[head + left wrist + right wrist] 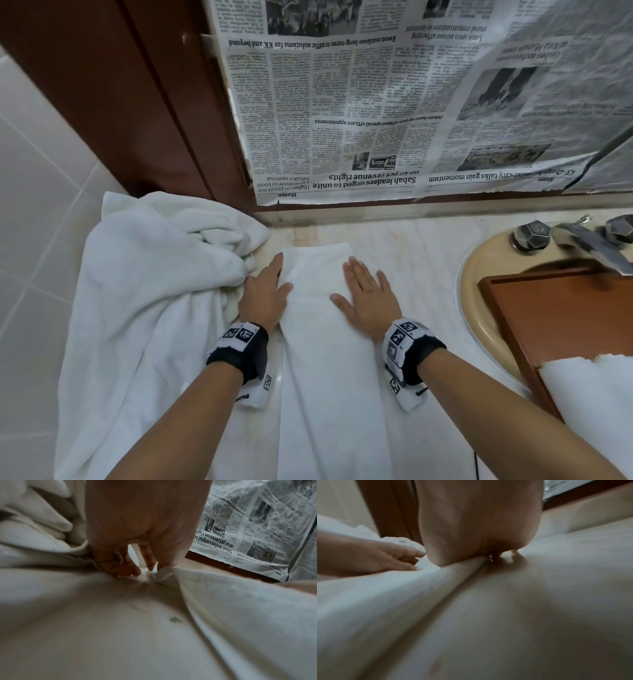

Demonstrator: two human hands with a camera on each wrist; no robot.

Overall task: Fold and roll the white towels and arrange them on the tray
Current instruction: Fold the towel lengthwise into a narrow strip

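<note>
A white towel (325,377) folded into a long narrow strip lies on the marble counter (411,246), running from the wall toward me. My right hand (368,298) lies flat on its right half, fingers straight and spread. My left hand (263,294) rests at the strip's left edge, with the thumb on top of the cloth and the fingers straight alongside it. The left wrist view shows the left hand (137,520) with its fingertips down at the towel (240,615) edge. A brown wooden tray (565,308) sits over the sink at right, holding a rolled white towel (589,394).
A heap of loose white towels (154,274) fills the counter's left end, touching my left hand. The beige sink (476,274) and a metal faucet (582,236) are at the right. Newspaper (376,102) covers the wall behind, and white tiles (34,205) stand at the left.
</note>
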